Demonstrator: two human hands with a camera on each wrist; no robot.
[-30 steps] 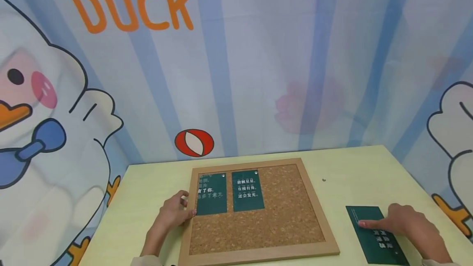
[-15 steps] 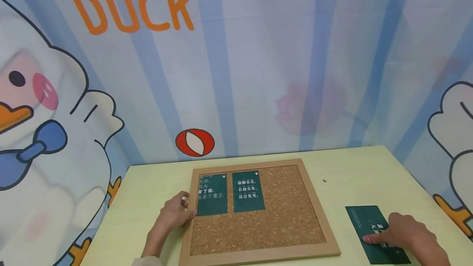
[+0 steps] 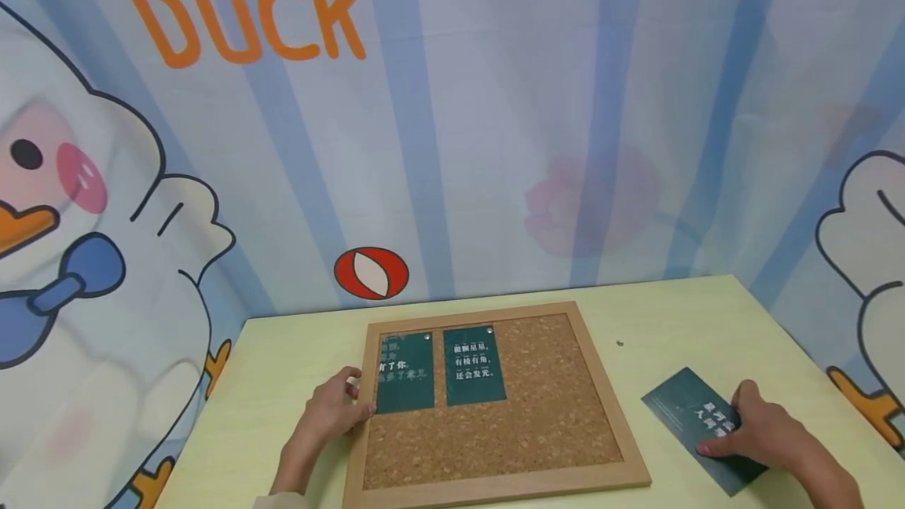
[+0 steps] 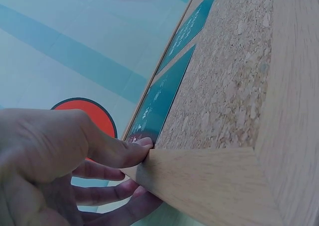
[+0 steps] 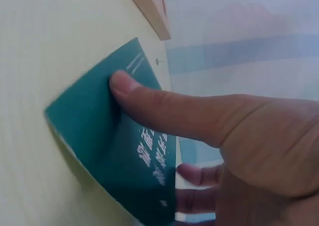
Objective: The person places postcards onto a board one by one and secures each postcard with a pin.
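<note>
A wood-framed cork board (image 3: 551,383) lies on the table, and my left hand (image 3: 332,407) grips its left edge. In the left wrist view, the thumb (image 4: 134,151) presses on the wooden frame (image 4: 209,181) while the fingers curl at its outer side. Two dark green cards with white writing, the left one (image 3: 406,383) and the right one (image 3: 474,379), hang on the upper left cork, each with a pin at its top right corner. To the board's right, my right hand (image 3: 767,430) pinches a third green card (image 3: 675,403), thumb across its face; the card's near edge appears raised in the right wrist view.
A small pin (image 3: 620,343) stands on the pale yellow table (image 3: 297,336) between the board and the table's far right. Behind the table hangs a blue striped curtain (image 3: 481,140) with duck drawings.
My right hand's thumb slid down the third card, then took hold of it. The card has turned and come up slightly. My left hand stays on the board's edge.
</note>
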